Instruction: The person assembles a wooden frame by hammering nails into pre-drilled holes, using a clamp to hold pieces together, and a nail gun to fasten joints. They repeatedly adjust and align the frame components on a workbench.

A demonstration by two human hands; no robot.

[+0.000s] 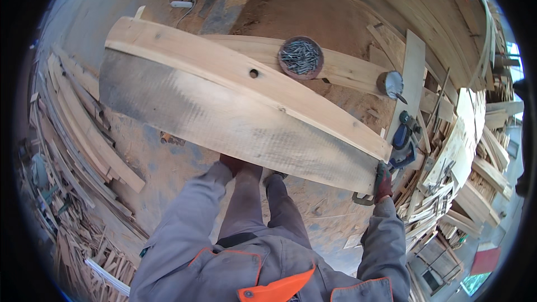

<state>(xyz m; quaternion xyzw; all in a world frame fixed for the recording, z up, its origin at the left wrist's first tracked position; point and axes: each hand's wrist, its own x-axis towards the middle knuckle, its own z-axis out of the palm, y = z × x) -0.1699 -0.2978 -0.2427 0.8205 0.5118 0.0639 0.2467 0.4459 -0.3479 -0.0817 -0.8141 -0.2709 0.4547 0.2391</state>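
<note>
A long wooden panel (246, 120) spans the view in front of my body, dark and stained on its broad face. Along its far side runs a pale plank (224, 70) with a dark round hole. My right hand (383, 183), in a dark and red glove, is closed around the panel's right end. Only a little of my left hand (230, 163) shows at the panel's near edge; its fingers are hidden beneath. Beyond the panel, a round bowl of nails (301, 57) rests on a pale beam (352, 71). A small tub with whitish contents (391, 84) stands at the beam's right end.
A blue and black power tool (401, 137) lies just past my right hand. Stacked boards (84, 117) line the left side, and scrap wood (447, 173) is piled on the right. Cables and a white power strip (181, 4) lie on the dusty floor at the far left.
</note>
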